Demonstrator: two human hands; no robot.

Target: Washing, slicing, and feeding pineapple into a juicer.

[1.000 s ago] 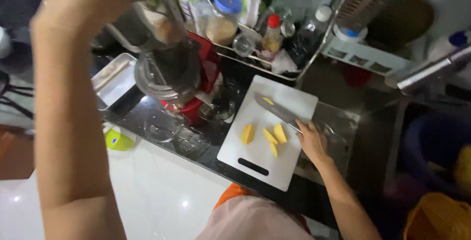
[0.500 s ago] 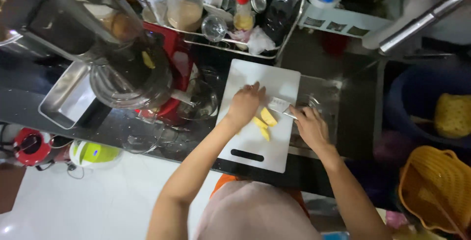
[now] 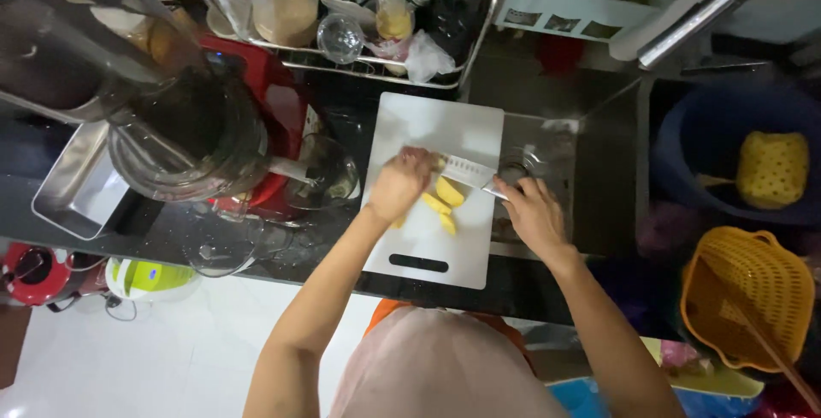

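Yellow pieces (image 3: 446,200): several cut yellow food pieces, centre of frame, lying on the white cutting board (image 3: 445,132) just below the knife blade.
Knife (image 3: 466,172): blade flat-ish across the board, tip toward the left hand, handle hidden in the right hand.
Right hand (image 3: 532,213): grip closed around the knife handle, right of the board's edge, over the steel sink (image 3: 547,140).
Left hand (image 3: 400,185): on the board, fingers curled down at the blade's tip end, touching the left side of the yellow pieces; whether it pinches one, cannot tell.
Cutting board: upright rectangle, slot handle at its lower end, bridging the dark bench (image 3: 256,251) and the sink rim.
Blender jar (image 3: 184,140): clear, on a red base, left of the board.
Wire rack (image 3: 359,8): top of frame, holds jars and bottles.
Steel tray (image 3: 77,187): far left.
Orange basket (image 3: 753,294): lower right.
Change from half a second ago: left hand sits slightly lower on the board, closer to the pieces; right hand has kept the knife; pieces unmoved.
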